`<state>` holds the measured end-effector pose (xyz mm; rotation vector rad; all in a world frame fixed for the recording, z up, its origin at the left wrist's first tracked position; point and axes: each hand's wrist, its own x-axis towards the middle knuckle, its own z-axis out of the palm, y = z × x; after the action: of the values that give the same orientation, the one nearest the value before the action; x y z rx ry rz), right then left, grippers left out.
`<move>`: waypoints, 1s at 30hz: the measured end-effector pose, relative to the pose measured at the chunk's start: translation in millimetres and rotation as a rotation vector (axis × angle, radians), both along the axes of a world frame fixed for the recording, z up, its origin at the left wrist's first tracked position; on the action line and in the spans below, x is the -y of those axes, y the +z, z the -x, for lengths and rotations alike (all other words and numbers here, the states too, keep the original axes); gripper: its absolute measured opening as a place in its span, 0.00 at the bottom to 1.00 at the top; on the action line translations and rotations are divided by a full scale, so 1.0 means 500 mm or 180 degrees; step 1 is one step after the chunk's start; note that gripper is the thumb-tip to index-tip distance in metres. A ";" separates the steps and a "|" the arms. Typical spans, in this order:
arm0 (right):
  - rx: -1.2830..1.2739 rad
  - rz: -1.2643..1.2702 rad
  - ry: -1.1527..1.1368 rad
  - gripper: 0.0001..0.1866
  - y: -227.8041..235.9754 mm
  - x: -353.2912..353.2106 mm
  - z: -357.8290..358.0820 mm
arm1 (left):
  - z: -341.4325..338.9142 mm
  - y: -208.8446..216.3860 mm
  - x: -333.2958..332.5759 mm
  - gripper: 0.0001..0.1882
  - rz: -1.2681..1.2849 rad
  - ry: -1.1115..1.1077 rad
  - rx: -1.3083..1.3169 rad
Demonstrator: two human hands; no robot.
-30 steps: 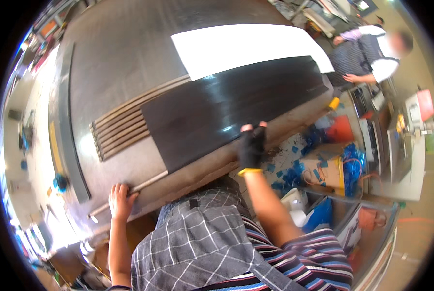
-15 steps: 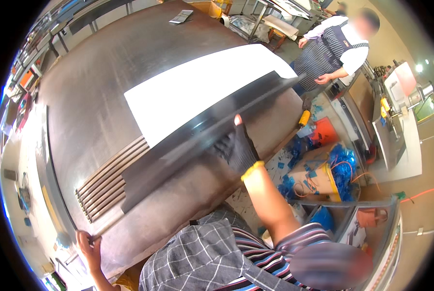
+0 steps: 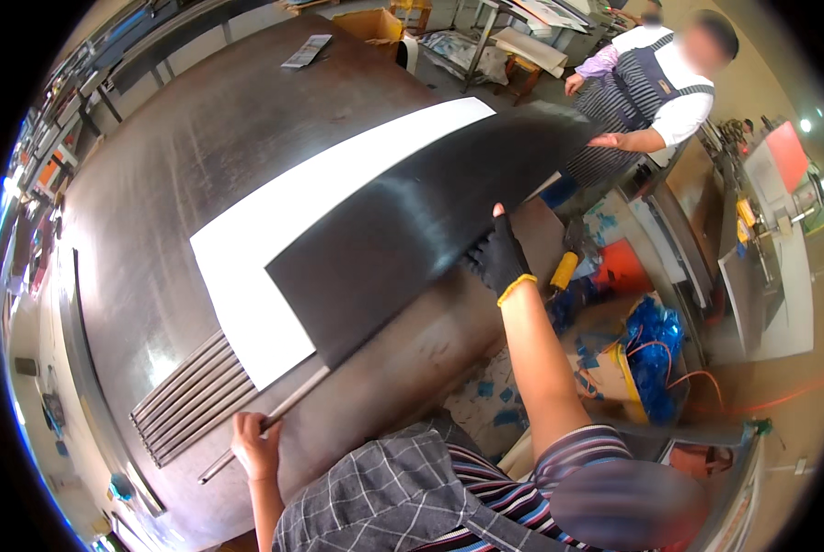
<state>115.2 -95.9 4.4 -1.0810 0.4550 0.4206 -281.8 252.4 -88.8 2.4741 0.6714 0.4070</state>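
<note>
A long black sheet (image 3: pixel 403 221) lies slanting over a white sheet (image 3: pixel 246 248) on a large brown metal table (image 3: pixel 200 138). My right hand (image 3: pixel 499 262), in a black glove with bare thumb tip and yellow cuff, is closed on the black sheet's near edge, thumb uppermost. My bare left hand (image 3: pixel 257 446) grips a thin metal rod (image 3: pixel 297 397) left of the black sheet's near corner. The rod's far end reaches that corner. Beside my left hand, several similar rods (image 3: pixel 195 397) lie in a parallel row, their right ends close to the white sheet.
A co-worker (image 3: pixel 642 101) in a striped apron stands at the far right, one hand at the black sheet's far end. A yellow-handled tool (image 3: pixel 564 270) lies by the table's right edge. A cardboard box with blue film (image 3: pixel 656 340) stands right of my arm.
The black sheet has shifted rightward and shows its face more broadly, uncovering the white sheet's left end. My left hand has moved right with the rod. The co-worker's hand now meets the sheet.
</note>
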 end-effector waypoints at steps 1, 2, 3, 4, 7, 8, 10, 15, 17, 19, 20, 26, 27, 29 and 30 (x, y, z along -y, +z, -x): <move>0.0016 -0.0039 0.0006 0.39 -0.028 0.028 -0.013 | -0.016 0.002 0.044 0.15 -0.0254 -0.0003 -0.0476; 0.0002 -0.0078 0.0030 0.39 -0.058 0.059 -0.024 | -0.047 0.035 0.087 0.14 -0.0128 -0.0022 -0.0442; -0.0032 -0.0139 0.0093 0.40 -0.080 0.083 -0.032 | -0.065 0.064 0.111 0.14 -0.0021 0.0004 -0.0426; -0.0042 -0.0204 0.0188 0.40 -0.091 0.091 -0.040 | -0.054 0.030 0.118 0.14 -0.0152 -0.0027 -0.0416; 0.0233 -0.0268 0.0150 0.40 -0.092 0.104 -0.064 | -0.073 0.019 0.142 0.14 -0.0134 -0.0017 -0.0492; 0.0186 -0.0060 0.0132 0.40 -0.061 0.106 -0.066 | -0.091 0.023 0.155 0.13 -0.0175 -0.0041 -0.0484; 0.0358 0.0831 0.0196 0.39 -0.016 0.099 -0.075 | -0.131 0.020 0.184 0.13 -0.0156 -0.0117 -0.0321; 0.1767 0.4030 0.0326 0.40 -0.004 0.076 -0.113 | -0.171 0.027 0.203 0.11 0.0032 -0.0335 0.0200; 0.2267 0.4711 0.0697 0.41 -0.025 0.018 -0.107 | -0.143 0.017 0.166 0.11 -0.0072 -0.0058 0.0288; 0.2489 0.4825 0.1558 0.41 -0.063 -0.049 -0.082 | -0.095 -0.016 0.115 0.10 -0.0283 0.0397 0.0198; 0.3042 0.5050 0.1859 0.41 -0.113 -0.064 -0.076 | -0.063 -0.027 0.075 0.10 -0.0386 0.0676 0.0192; 0.4505 0.5446 0.2139 0.41 -0.220 -0.248 0.132 | 0.156 -0.051 -0.177 0.14 -0.0318 0.2688 0.0133; 0.4704 0.5186 0.2166 0.42 -0.223 -0.267 0.167 | 0.188 -0.056 -0.211 0.16 -0.0141 0.3086 0.0118; 0.4842 0.4737 0.2353 0.43 -0.214 -0.306 0.234 | 0.230 -0.057 -0.262 0.19 0.0100 0.3774 0.0025; 0.4896 0.4516 0.2449 0.44 -0.204 -0.330 0.273 | 0.247 -0.062 -0.288 0.21 0.0203 0.4050 -0.0039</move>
<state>-21.2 68.9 -97.9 -2.5285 -1.3108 -0.2798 -405.3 396.5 -120.0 1.6714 2.1555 0.7708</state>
